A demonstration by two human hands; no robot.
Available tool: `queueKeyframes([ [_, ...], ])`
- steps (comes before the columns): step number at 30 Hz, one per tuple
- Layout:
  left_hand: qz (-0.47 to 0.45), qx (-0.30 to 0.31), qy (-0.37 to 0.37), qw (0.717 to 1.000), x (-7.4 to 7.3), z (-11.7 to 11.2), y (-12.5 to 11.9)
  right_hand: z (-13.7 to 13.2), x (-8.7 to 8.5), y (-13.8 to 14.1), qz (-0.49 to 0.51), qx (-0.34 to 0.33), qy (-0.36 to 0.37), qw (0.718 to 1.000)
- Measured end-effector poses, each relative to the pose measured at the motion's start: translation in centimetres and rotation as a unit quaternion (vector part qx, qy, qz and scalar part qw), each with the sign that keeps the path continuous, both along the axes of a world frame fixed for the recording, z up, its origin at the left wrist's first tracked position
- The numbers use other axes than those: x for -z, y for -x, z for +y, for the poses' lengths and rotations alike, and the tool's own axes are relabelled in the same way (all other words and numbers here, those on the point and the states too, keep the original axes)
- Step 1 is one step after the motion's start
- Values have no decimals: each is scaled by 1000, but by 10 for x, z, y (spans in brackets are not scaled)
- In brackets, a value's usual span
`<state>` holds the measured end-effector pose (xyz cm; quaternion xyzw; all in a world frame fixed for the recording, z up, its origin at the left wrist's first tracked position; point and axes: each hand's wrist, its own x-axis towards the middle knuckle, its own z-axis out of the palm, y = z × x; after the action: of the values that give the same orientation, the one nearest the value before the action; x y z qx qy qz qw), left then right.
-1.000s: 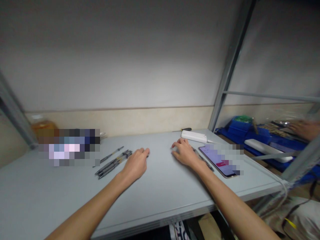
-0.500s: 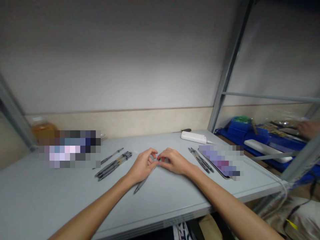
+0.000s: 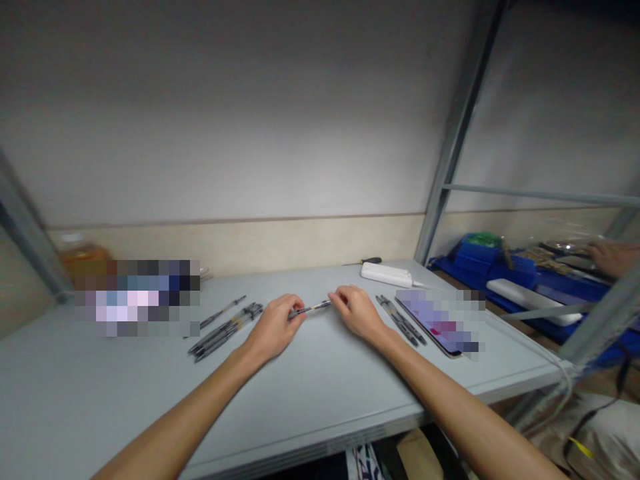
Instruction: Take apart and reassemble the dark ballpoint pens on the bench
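Observation:
A slim pen point(image 3: 315, 308) with a dark barrel and a pale middle section stretches between my two hands, slightly above the table. My left hand point(image 3: 277, 325) is closed around its left end, and the fingers of my right hand point(image 3: 358, 312) pinch its right end. A bundle of grey pens point(image 3: 225, 333) lies left of my left hand, with one thin pen or refill point(image 3: 223, 312) apart behind it. Beyond my right hand, a few more dark pens point(image 3: 401, 321) lie side by side.
Right of those pens is a flat device with a blurred screen point(image 3: 425, 320). A white power strip point(image 3: 386, 274) and a screwdriver point(image 3: 371, 261) lie at the back. Metal posts point(image 3: 450, 153) frame the grey table point(image 3: 300, 407). Another person's hand point(image 3: 613, 257) is above blue trays point(image 3: 505, 270) at right.
The pen has swung from slanting down toward me beneath my left hand to lying nearly level between both hands. My hands have moved apart, and its middle now shows.

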<state>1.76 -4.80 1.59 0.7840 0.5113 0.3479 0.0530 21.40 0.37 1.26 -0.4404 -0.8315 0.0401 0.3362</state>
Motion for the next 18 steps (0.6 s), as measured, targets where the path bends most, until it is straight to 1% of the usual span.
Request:
queueKeyframes([
  [2, 5, 2, -6, 1000, 1, 1, 0, -1, 0, 0, -1, 14, 6, 1000],
  [4, 11, 6, -8, 1000, 1, 1, 0, -1, 1, 0, 9, 5, 9, 1000],
  [6, 20, 10, -5, 1000, 0, 0, -1, -1, 2, -1, 25, -27, 0, 999],
  [8, 29, 15, 1, 999, 0, -1, -2, -3, 2, 0, 21, -79, -22, 996],
  [10, 37, 25, 9, 999, 1, -1, -4, -6, 2, 1, -26, -130, -46, 990],
  [12, 54, 40, 20, 998, 2, -2, -6, -11, 0, 5, -109, -150, -67, 980],
  [15, 100, 57, 22, 993, 4, -4, -10, -20, -3, 12, -230, -114, -89, 962],
  [17, 150, 48, 5, 988, 2, -7, -13, -25, -4, 17, -264, -80, -82, 958],
  [18, 183, 36, -10, 982, 1, -8, -14, -28, -4, 19, -270, -63, -66, 958],
])
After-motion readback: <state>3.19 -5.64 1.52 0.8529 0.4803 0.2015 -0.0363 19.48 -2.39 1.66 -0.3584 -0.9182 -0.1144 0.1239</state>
